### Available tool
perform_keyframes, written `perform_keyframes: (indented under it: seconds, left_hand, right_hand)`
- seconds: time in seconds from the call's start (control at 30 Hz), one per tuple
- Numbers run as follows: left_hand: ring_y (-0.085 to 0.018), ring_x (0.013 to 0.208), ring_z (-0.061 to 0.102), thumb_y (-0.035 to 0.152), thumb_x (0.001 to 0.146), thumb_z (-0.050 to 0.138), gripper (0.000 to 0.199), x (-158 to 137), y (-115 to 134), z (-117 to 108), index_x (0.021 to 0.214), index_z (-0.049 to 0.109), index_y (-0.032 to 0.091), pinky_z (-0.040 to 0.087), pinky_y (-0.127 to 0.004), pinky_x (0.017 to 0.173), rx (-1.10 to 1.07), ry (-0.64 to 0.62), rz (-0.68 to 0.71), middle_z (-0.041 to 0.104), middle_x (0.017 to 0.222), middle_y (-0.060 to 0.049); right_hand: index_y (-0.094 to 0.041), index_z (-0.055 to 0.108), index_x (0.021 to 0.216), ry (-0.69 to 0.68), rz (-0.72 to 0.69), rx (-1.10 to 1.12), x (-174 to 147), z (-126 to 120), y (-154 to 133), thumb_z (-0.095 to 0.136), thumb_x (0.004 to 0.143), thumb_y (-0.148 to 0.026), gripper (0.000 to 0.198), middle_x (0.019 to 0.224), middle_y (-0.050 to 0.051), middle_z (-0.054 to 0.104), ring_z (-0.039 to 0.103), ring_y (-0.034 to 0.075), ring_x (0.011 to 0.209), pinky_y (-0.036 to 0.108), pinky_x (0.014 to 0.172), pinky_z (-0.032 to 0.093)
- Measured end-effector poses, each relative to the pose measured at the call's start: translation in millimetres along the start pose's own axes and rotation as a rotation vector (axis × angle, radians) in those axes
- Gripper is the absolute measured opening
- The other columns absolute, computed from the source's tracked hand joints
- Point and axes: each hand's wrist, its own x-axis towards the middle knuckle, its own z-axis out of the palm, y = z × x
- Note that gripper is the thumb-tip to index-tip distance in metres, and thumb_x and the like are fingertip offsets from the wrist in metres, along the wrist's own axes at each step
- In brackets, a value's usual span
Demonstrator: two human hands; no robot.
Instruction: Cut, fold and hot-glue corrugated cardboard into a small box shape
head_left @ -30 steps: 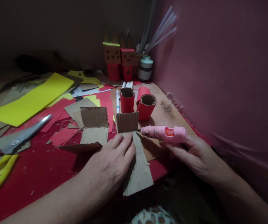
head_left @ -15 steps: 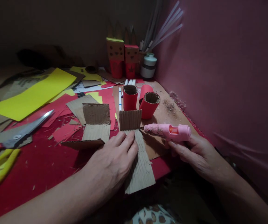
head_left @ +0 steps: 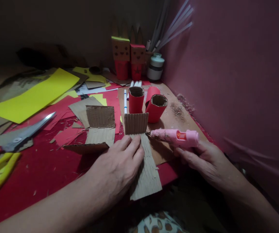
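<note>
In my right hand [head_left: 202, 158] is a pink glue gun [head_left: 175, 136], fingers wrapped round its handle. Its nozzle tip points left, right at the fold of a corrugated cardboard strip [head_left: 148, 176]. The strip's far end stands up as a flap [head_left: 136, 123]; its near end reaches past the table edge. My left hand [head_left: 121, 160] is closed over the strip just below the fold, holding it down; its thumb is hidden. Left of that hand lies another folded cardboard piece [head_left: 100, 118] with both ends bent up. Red paper-covered cardboard tubes [head_left: 136, 102] stand behind the flap.
Orange-and-yellow scissors [head_left: 15, 142] lie open at the left. Yellow paper [head_left: 37, 95] and red scraps spread across the table. Two box-headed cardboard figures [head_left: 121, 58], a lidded jar [head_left: 155, 68] and glue sticks [head_left: 175, 29] stand at the back. A pink wall [head_left: 239, 81] bounds the right.
The view has shifted very slightly. Both hands, the glue gun and the cardboard strip stay in almost the same positions.
</note>
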Motion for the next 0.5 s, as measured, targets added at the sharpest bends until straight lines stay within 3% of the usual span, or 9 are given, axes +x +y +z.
perform_keyframes:
  seconds: [0.5]
  left_hand:
    - [-0.028, 0.087, 0.054, 0.005, 0.081, 0.039, 0.034, 2.9, -0.9, -2.1, 0.102, 0.065, 0.002, 0.050, -0.041, 0.081, 0.010, 0.017, 0.008, 0.063, 0.113, -0.023]
  right_hand:
    - [-0.033, 0.052, 0.135, -0.018, -0.052, -0.001, 3.9, 0.6, -1.6, 0.048, 0.096, -0.027, 0.039, 0.143, -0.002, 0.050, 0.044, 0.022, 0.135, 0.043, 0.117, 0.030]
